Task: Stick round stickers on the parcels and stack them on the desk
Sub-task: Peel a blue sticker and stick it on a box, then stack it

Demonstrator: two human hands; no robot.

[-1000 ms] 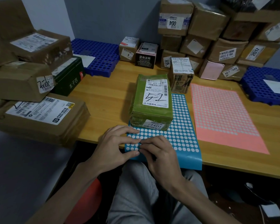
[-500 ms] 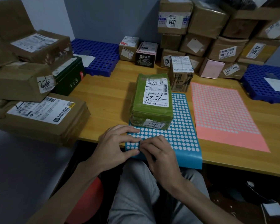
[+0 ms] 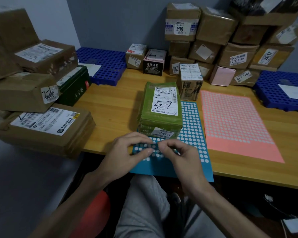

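Your left hand spread flat on the blue sticker sheet, your right hand pinching a round sticker, green parcel just beyond

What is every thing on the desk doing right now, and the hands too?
Blue sheet: flat, near edge hanging off the desk.
Green parcel: lying flat, partly on the blue sheet, label up.
Pink sheet: flat, bottom rows bare.
Left hand: fingers rest on the blue sheet.
Right hand: seems to pinch a sticker; too small to be sure.
Brown parcels: stacked at back and left.
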